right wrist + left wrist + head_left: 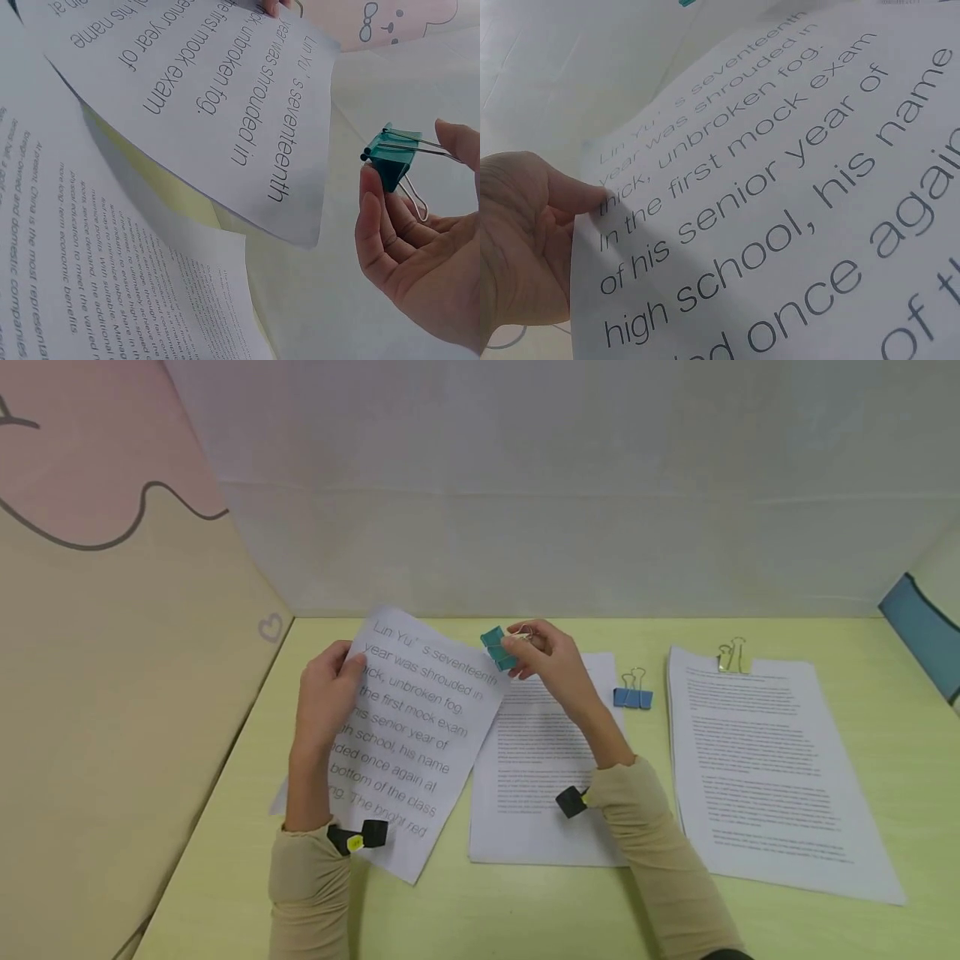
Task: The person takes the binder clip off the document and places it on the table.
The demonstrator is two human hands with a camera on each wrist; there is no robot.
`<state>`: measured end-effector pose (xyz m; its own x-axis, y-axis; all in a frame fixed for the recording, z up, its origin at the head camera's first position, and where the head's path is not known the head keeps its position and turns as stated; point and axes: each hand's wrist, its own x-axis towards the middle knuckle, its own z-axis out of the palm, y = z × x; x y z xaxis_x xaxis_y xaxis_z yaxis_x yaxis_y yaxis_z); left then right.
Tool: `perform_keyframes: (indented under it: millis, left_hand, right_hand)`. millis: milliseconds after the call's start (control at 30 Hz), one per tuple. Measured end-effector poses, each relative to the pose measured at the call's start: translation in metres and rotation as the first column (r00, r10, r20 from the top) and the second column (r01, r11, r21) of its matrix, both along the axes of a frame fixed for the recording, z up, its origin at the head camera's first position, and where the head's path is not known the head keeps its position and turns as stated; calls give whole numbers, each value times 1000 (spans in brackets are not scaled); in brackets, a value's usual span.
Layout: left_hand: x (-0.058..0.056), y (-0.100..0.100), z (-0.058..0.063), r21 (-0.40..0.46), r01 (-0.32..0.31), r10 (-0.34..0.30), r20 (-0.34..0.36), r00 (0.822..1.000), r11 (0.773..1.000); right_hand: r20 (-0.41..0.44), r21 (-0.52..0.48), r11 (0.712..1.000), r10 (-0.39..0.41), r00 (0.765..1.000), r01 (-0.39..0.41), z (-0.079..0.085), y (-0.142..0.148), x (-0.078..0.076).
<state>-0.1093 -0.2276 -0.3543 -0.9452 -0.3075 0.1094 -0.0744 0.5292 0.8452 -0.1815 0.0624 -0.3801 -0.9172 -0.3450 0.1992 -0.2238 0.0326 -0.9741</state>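
- Tabletop [517, 910], yellow-green.
- Far-right paper stack [765, 768], gold binder clip [731, 666] at its top edge.
- Central paper stack [525, 839], partly behind the right forearm [611, 739].
- Large-print paper [420, 718], left hand [324, 697] gripping its edge.
- Teal binder clip [497, 649], pinched by right hand [553, 664] beside that paper.
- Blue binder clip [632, 698], between stacks.

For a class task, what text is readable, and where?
Raised paper: "Lin Yu's seventeenth year was shrouded in thick, unbroken fog. In the first mock exam of his senior year of high school, his name… …ded once again at… bottom of the class… The bright red"
Middle stack: "more long term economic benefits"; rest partly blurred.
Right stack: too small.
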Motion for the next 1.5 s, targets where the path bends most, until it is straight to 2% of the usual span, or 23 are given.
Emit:
perform_keyframes:
  millis: [233, 467, 800, 1033, 1267, 1500]
  left_hand:
    - [0, -5, -1, 43, -140, 140, 3, 990, 989]
    - [0, -10, -5, 51, -208, 208, 2, 978, 977]
    - [-1, -18, -12, 78, -235, 236, 2, 972, 969]
    - [-2, -24, -18, 105, -222, 224, -5, 975, 969]
    - [-4, -30, -25, 132, -238, 239, 7, 971, 962]
    - [-7, -33, -31, 113, -247, 245, 36, 969, 962]
  right_hand:
    - [26, 49, 999, 24, 999, -25, 0, -4, 0]
    - [54, 23, 999, 31, 998, -32, 0, -5, 2]
    - [82, -18, 999, 50, 995, -49, -3, -5, 1]
    - [88, 11, 998, 56, 995, -57, -4, -8, 1]
    - [103, 28, 998, 61, 993, -64, -8, -12, 0]
    - [119, 70, 995, 55, 991, -64, -11, -15, 0]
